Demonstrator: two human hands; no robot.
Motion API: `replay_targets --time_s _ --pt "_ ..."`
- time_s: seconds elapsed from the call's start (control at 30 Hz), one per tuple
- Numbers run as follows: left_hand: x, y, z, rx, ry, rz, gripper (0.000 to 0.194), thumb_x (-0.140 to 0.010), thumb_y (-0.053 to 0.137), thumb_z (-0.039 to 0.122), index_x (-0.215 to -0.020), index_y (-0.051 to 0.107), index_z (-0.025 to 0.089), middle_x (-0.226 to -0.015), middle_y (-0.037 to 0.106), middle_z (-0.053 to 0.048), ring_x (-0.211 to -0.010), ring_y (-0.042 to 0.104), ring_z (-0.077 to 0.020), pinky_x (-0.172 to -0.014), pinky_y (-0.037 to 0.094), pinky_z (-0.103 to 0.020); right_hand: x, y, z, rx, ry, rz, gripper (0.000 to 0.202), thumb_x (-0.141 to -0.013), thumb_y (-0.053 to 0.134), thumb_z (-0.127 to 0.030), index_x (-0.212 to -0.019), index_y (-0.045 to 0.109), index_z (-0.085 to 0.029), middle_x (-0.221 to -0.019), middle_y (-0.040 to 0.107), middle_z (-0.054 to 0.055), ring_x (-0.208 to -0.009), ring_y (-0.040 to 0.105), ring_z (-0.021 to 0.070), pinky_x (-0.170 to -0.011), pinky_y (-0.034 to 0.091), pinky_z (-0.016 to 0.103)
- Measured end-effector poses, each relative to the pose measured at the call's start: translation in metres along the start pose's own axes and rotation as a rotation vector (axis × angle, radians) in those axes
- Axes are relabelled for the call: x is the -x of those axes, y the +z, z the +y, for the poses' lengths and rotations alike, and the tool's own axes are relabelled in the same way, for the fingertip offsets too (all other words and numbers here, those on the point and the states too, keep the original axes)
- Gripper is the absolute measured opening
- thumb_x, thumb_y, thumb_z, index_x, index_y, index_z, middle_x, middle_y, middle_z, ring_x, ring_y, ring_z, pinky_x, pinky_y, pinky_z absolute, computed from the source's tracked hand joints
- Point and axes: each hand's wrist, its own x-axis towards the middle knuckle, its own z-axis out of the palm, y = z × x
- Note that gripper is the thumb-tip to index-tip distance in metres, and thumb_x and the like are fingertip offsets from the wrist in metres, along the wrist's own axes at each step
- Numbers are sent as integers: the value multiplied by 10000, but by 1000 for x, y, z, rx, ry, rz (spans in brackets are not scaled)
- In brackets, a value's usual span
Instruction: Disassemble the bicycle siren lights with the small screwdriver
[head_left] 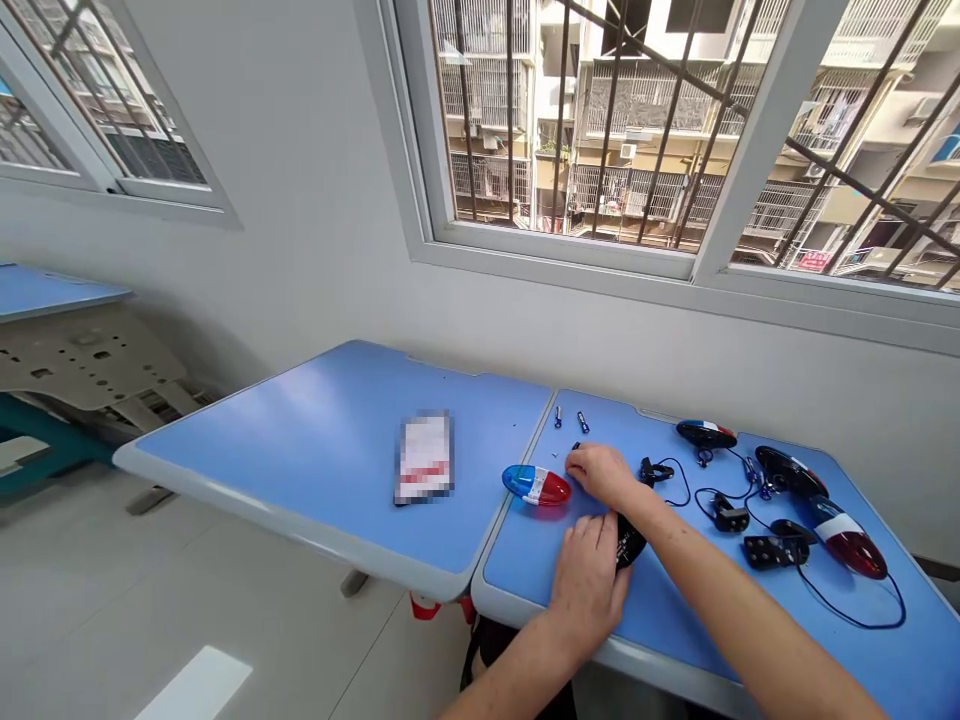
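Black casing (631, 543) (partly hidden), in left hand (588, 565), right hand (601, 473) beyond

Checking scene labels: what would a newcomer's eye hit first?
Likely the glossy blue, white and red shell on the blue table, just left of the right hand. Next, the black part at the left hand, then the barred window above.

Bright daylight enters through the large window (756, 150), leaving pale glare on the desk (300, 460) to its lower left and soft shadow on the wall (300, 150) farther left, while wide-angle distortion slants the window and the packet (424, 452) below it is pixelated.
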Motion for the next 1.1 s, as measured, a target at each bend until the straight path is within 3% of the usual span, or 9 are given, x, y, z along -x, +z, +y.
replay_targets --time_s 0.3,0.5,0.6,0.7,0.87,1.1 --pt "-2 6 -3 -18 20 1 512 -787 488 193 -1286 436 88 -1159 565 -172 -1027 497 -333 -862 418 -491 -3 8 7 77 0 -20 234 -865 486 -171 -870 717 -210 -902 671 40 -751 601 145 -596 373 230" --pt "-2 8 -8 -12 51 58 533 -786 480 191 -1309 427 108 -1147 581 -173 -1030 519 -339 -846 437 -500 6 -21 0 57 25 -8 249 -873 483 -186 -951 707 -259 -975 692 20 -837 616 158 -669 419 232" --pt "-3 9 -10 3 58 75 535 -791 492 205 -1314 432 110 -1165 583 -180 -1047 530 -346 -858 447 -513 20 -42 18 46 72 30 352 -887 428 -168 -1138 635 -303 -1127 661 21 -1006 582 178 -799 430 265" --pt "-3 13 -15 33 75 100 544 -796 496 202 -1326 424 104 -1201 575 -185 -1088 527 -339 -907 440 -523 38 -51 51 43 125 31 509 -819 478 -122 -1304 518 -272 -1274 584 66 -1129 523 225 -903 409 340" --pt "-5 17 -17 103 79 118 596 -792 463 149 -1379 366 126 -1345 488 -173 -1240 451 -307 -1008 402 -511 67 -40 94 16 124 -35 583 -788 437 -61 -1341 484 -239 -1341 535 70 -1208 492 219 -987 376 355" --pt "-10 4 -10 150 64 67 585 -804 491 197 -1374 386 111 -1401 425 -186 -1288 407 -306 -1037 386 -485 90 -26 102 -4 65 -35 447 -891 455 -236 -1338 482 -231 -1352 525 67 -1233 474 209 -1007 376 344"
